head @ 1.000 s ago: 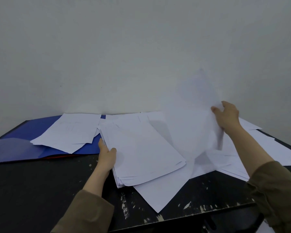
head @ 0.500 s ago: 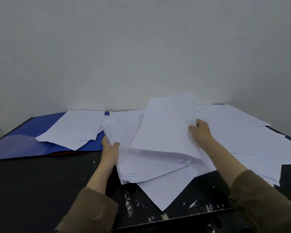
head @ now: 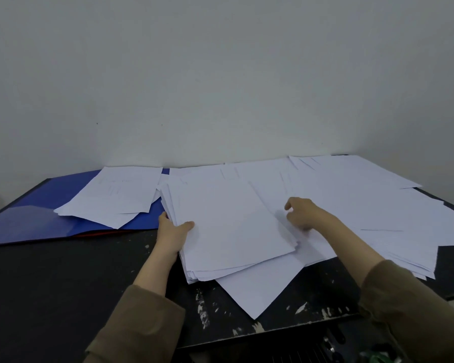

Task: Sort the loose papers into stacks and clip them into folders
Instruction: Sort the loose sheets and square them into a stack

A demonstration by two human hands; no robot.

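A thick stack of white papers (head: 228, 226) lies in the middle of the black table (head: 63, 284). My left hand (head: 174, 234) grips the stack's left edge, thumb on top. My right hand (head: 303, 213) hovers by the stack's right edge with fingers loosely curled, holding nothing. Loose white sheets (head: 377, 205) spread over the right half of the table. An open blue folder (head: 37, 218) lies at the left with a few sheets (head: 115, 195) on it. One single sheet (head: 257, 292) pokes out from under the stack toward me.
A plain wall rises right behind the table. The table's front edge runs below the stack, with chipped paint marks (head: 202, 310). Dark objects (head: 330, 347) sit below the edge at the bottom right.
My right hand brought a sheet from the right pile over and laid it on the stack, then let go. The left hand stayed on the stack's left edge.
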